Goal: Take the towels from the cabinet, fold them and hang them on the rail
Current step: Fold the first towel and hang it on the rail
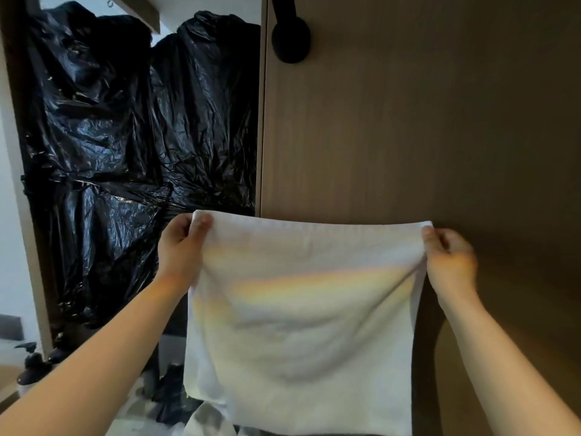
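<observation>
A white towel (301, 325) hangs spread flat in front of me, held up by its two top corners. My left hand (182, 247) pinches the upper left corner between thumb and fingers. My right hand (449, 259) pinches the upper right corner. The towel's top edge runs nearly level between them, and its lower part drops out of view at the bottom. It hangs in front of a brown wooden cabinet panel (424, 121). A black round mount with a black bar (290, 39) is fixed on that panel, high up.
Crumpled black plastic sheeting (125, 136) covers the surface to the left of the panel. Dark pump bottles (30, 366) stand at the lower left on a counter. More white cloth (201, 420) lies below the towel.
</observation>
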The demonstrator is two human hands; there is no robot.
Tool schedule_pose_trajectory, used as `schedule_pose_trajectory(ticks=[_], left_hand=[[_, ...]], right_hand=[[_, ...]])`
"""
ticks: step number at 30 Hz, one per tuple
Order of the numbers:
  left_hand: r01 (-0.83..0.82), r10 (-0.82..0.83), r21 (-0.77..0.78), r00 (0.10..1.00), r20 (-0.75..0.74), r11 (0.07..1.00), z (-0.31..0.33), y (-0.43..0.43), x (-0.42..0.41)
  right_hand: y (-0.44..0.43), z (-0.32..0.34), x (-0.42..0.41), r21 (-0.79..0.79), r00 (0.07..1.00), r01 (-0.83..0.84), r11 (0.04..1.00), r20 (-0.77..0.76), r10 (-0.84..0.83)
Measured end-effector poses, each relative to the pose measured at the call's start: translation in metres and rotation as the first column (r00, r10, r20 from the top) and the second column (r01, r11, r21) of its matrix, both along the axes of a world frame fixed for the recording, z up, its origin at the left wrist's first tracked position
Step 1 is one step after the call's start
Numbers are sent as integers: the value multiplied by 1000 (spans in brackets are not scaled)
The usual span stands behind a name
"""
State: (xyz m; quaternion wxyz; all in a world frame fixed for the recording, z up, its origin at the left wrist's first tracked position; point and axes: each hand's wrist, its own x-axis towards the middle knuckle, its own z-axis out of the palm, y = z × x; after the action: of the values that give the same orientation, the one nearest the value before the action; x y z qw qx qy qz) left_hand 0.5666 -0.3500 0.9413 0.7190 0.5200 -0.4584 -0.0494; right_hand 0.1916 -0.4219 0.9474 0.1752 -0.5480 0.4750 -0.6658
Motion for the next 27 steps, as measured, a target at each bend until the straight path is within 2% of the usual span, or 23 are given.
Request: schedule_pose_trajectory(ticks=[7, 14, 17, 20, 23, 27], left_hand=[[1, -1, 40, 1000, 10, 999, -5, 1, 2], [101, -97, 84, 994, -48, 991, -13, 5, -1], [37, -33, 111, 999, -36, 993, -21, 5, 1], [-88, 71, 202, 994, 87, 975, -27, 0, -4], [-103, 64, 229, 984, 169, 968, -37, 2, -17], [8, -43, 197, 984, 174, 980, -56, 24, -36]], right_hand=[[1, -11, 1, -15, 1000, -21, 1000, 7, 21], [-1, -28, -9, 43, 999, -9, 999, -40, 11], [1, -43, -13, 58, 997, 17, 998, -73, -12], [4, -61, -10, 88, 994, 41, 995, -101, -32], [10, -78, -11, 143, 981, 73, 987, -191, -45], [19, -106, -18, 282, 927, 139, 949, -374, -25]])
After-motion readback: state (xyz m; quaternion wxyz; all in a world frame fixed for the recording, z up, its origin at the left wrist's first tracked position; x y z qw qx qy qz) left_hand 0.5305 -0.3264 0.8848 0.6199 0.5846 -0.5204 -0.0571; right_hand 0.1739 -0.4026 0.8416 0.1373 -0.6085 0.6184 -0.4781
